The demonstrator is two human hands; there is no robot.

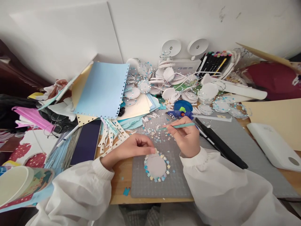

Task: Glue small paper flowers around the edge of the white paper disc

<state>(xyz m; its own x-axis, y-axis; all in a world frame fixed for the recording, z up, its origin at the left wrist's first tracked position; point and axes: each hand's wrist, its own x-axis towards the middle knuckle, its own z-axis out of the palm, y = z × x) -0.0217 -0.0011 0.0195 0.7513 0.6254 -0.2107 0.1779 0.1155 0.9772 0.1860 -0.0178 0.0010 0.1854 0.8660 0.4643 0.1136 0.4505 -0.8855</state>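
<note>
My left hand (135,147) pinches the top edge of a round white paper disc (156,166), tilted up over the grey cutting mat (145,188). Small blue, white and cream paper flowers ring the disc's rim. Between the thumb and fingers of my right hand (187,138) are teal tweezers (184,125), held almost level. Their tips point left, over a scatter of loose paper flowers (156,133) on the mat. Whether the tips hold a flower is too small to tell.
Behind my hands stand a blue glue gun (180,114), a blue round lid (183,106) and heaped white discs (209,91). Punched paper sheets (101,89) and a dark phone (86,142) lie left. A black pen-like tool (221,142) and white case (274,146) lie right.
</note>
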